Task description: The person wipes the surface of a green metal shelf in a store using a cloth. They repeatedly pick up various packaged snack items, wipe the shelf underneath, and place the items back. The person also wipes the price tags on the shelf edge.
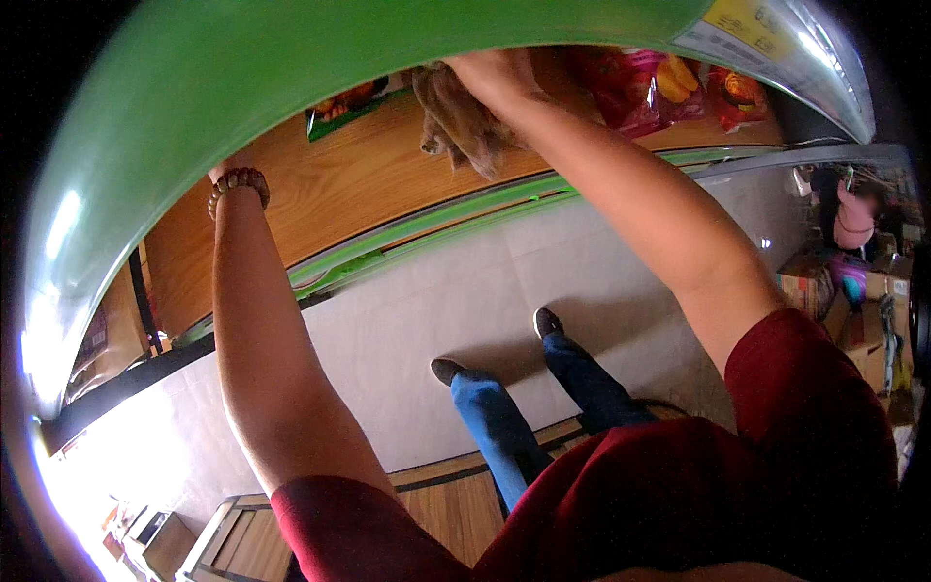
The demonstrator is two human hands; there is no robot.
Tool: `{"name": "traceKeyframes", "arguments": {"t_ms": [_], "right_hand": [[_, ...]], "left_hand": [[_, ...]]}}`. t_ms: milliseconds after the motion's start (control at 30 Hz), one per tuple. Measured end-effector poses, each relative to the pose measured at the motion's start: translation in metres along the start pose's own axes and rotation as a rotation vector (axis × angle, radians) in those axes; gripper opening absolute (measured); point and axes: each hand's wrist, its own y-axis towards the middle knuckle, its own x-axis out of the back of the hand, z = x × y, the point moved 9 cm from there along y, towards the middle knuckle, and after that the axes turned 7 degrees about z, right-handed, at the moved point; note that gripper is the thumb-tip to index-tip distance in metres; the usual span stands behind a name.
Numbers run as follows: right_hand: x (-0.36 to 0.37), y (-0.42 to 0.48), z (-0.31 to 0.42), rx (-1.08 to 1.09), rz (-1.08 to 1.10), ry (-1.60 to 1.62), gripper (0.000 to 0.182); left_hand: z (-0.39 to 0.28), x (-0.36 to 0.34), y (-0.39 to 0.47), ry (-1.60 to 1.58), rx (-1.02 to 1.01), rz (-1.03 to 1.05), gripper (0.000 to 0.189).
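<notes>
My right hand (498,76) is at the top centre, pressed on a crumpled brown cloth (465,124) that lies on a wood-grain shelf (342,189); its fingertips are hidden behind a green shelf edge strip (291,58) close above. At the left, my left hand (231,161) reaches onto the same shelf, with a beaded bracelet at the wrist; most of this hand is hidden by the green strip. Between the hands, a dark green printed packet (345,109) shows partly. Right of the cloth lie a red and pink packet (647,94) and a smaller red packet (736,98).
A green price rail (436,218) runs along the shelf's front. Below is a pale tiled floor (407,305). Cardboard boxes (865,356) stand at the far right, with a person (852,218) beyond them. A wooden crate-like stand (244,542) is at the lower left.
</notes>
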Motion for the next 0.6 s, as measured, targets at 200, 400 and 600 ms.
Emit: {"name": "traceKeyframes", "arguments": {"t_ms": [200, 400, 600], "right_hand": [[0.009, 0.001, 0.003, 0.009, -0.134, -0.067, 0.045], [0.023, -0.008, 0.011, -0.002, -0.117, -0.048, 0.044], [0.086, -0.047, 0.007, -0.09, 0.333, 0.342, 0.026]], "left_hand": [[-0.081, 0.039, -0.041, -0.782, 0.067, -0.056, 0.05], [-0.172, 0.051, -0.06, -0.177, -0.273, -0.037, 0.044], [-0.172, 0.026, -0.061, -0.257, -0.118, 0.09, 0.044]]}}
